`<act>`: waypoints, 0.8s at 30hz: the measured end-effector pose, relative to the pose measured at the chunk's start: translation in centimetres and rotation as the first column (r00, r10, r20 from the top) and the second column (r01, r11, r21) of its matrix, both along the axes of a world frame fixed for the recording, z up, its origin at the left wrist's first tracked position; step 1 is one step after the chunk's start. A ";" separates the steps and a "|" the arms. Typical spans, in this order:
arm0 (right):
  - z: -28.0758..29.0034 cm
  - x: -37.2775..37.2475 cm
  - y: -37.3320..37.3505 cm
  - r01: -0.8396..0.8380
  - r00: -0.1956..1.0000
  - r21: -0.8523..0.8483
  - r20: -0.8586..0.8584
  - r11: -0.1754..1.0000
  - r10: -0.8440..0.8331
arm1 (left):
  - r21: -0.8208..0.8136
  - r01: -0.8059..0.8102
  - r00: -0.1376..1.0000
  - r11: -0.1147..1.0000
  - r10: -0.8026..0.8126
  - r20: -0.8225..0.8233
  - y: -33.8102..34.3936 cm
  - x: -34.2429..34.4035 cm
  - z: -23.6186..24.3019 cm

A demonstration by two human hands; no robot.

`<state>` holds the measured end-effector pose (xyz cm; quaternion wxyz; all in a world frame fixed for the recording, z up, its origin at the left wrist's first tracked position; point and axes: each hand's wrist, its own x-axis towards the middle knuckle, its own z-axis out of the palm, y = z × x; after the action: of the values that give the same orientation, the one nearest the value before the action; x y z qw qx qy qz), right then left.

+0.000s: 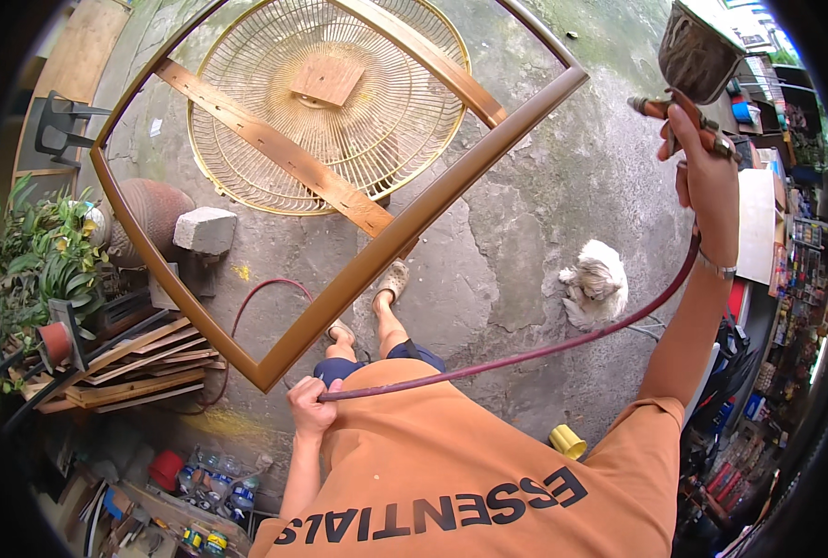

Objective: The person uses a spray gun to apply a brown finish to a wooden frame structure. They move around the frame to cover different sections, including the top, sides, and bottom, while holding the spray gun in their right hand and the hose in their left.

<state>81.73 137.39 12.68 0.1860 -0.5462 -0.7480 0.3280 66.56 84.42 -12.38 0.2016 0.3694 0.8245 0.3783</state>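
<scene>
"How does the person hold the right arm [682,335]?"

"It stretches forward and out to the side, elbow nearly straight, the right hand [708,172] raised well apart from the torso [414,437], its fingers [682,183] curled in a grip."

"And the left hand [310,409]?"

"Low, just in front of the waist, closed like a fist, with the bare left forearm [302,476] running alongside the body."

"The stance?"

"The right leg [390,325] reaches farther forward than the left leg [341,351]."
</scene>
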 end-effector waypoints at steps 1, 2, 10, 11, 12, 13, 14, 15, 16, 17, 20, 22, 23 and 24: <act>0.7 -0.5 -1.3 -0.031 0.999 -0.005 -0.019 1.000 0.031 | -0.005 0.006 1.000 1.000 -0.006 0.005 -0.1 -0.3 0.1; 0.5 -0.7 -1.1 -0.045 0.999 0.008 -0.022 0.999 0.046 | -0.011 0.009 1.000 1.000 -0.009 0.009 -0.1 -0.4 0.2; -3.6 -0.2 9.1 -0.089 0.980 0.465 0.201 0.881 -0.007 | 0.028 0.026 0.999 0.999 -0.027 0.027 2.2 0.6 0.5; -4.0 0.1 9.9 -0.084 0.977 0.534 0.209 0.841 -0.036 | 0.040 0.014 0.999 0.999 -0.016 0.040 2.3 0.8 0.5; -4.2 -0.2 10.0 -0.033 0.979 0.534 0.186 0.845 -0.079 | 0.047 0.005 0.999 0.999 -0.007 0.042 2.4 1.1 0.6; -4.1 -0.5 10.0 0.018 0.979 0.534 0.163 0.845 -0.124 | 0.054 -0.001 0.999 0.999 -0.002 0.044 2.5 1.3 0.6; -4.1 -0.6 10.0 0.072 0.975 0.533 0.141 0.843 -0.173 | 0.063 -0.004 0.999 0.998 0.001 0.047 2.4 1.3 0.7; -4.1 -0.8 10.0 0.074 0.978 0.519 0.129 0.851 -0.164 | 0.062 -0.011 0.999 0.998 0.008 0.051 2.2 1.4 0.5; -3.9 -0.8 9.7 0.042 0.980 0.484 0.152 0.874 -0.132 | 0.061 -0.015 0.998 0.998 0.012 0.055 1.8 1.3 0.2; -3.6 -0.7 9.1 0.013 0.979 0.447 0.174 0.894 -0.101 | 0.062 -0.017 0.998 0.998 0.013 0.060 1.4 1.2 -0.1; -1.9 -1.4 4.7 -0.009 0.981 0.317 0.189 0.949 -0.053 | 0.050 -0.008 0.998 0.999 0.005 0.058 0.1 0.2 -0.8; -1.6 -2.1 2.2 -0.009 0.987 0.210 0.160 0.978 -0.026 | 0.024 -0.010 1.000 1.000 0.010 0.013 -1.0 -0.6 -1.2; -1.7 -2.2 1.2 -0.038 0.992 0.180 0.127 0.983 0.015 | 0.011 -0.012 1.000 1.000 0.012 -0.010 -1.6 -1.0 -1.4; -1.2 -2.5 -0.1 -0.043 0.992 0.163 0.125 0.986 0.023 | 0.012 -0.012 1.000 1.000 0.013 -0.011 -2.3 -1.5 -1.5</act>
<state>79.27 137.27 11.49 0.1789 -0.5354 -0.7917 0.2337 65.09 82.15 -13.88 0.1923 0.3675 0.8257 0.3822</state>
